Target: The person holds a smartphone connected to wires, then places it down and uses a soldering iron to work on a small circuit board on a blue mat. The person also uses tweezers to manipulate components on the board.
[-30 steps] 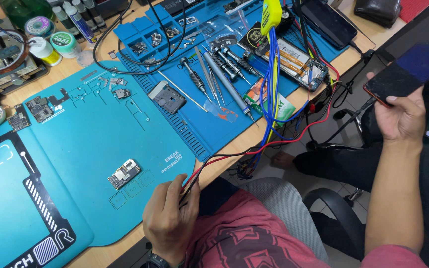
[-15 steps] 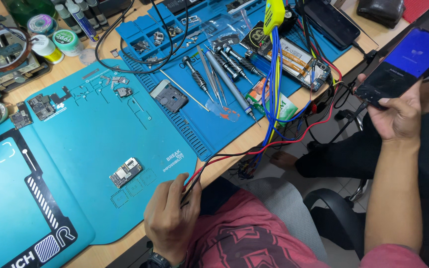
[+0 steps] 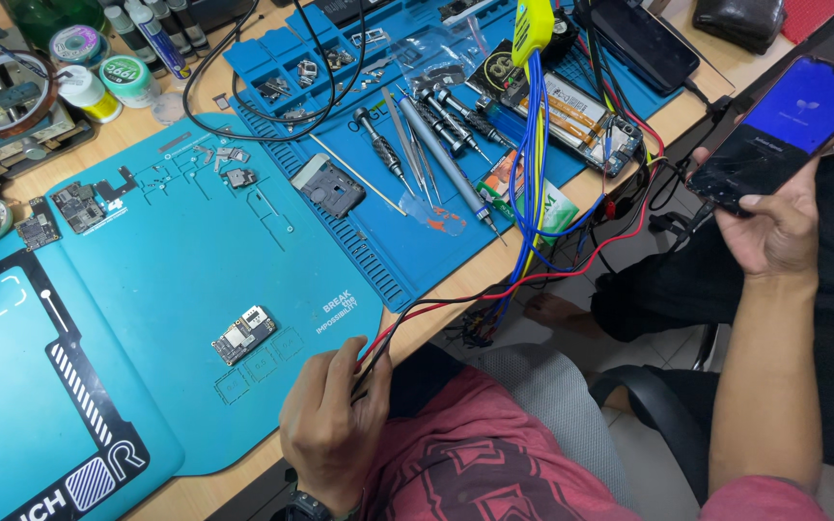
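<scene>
My left hand (image 3: 332, 425) rests at the near edge of the bench, its fingers closed around a pair of red and black wires (image 3: 456, 301) that run up toward the blue wire bundle (image 3: 531, 145). My right hand (image 3: 774, 227) is held out to the right, off the bench, gripping a smartphone (image 3: 774, 130) whose screen glows blue. A small circuit board (image 3: 242, 334) lies on the teal work mat (image 3: 176, 260) just above my left hand.
A darker blue mat (image 3: 407, 241) holds several screwdrivers (image 3: 436, 145), tweezers and a camera module (image 3: 332, 189). An opened phone (image 3: 586, 121) and a dark phone (image 3: 644, 43) lie at the back right. Tape rolls (image 3: 2, 92) and small jars (image 3: 127, 79) stand at the back left. Chair below.
My right hand has raised the smartphone and tilted it up, so its lit blue screen now faces me. My left hand stays on the wires.
</scene>
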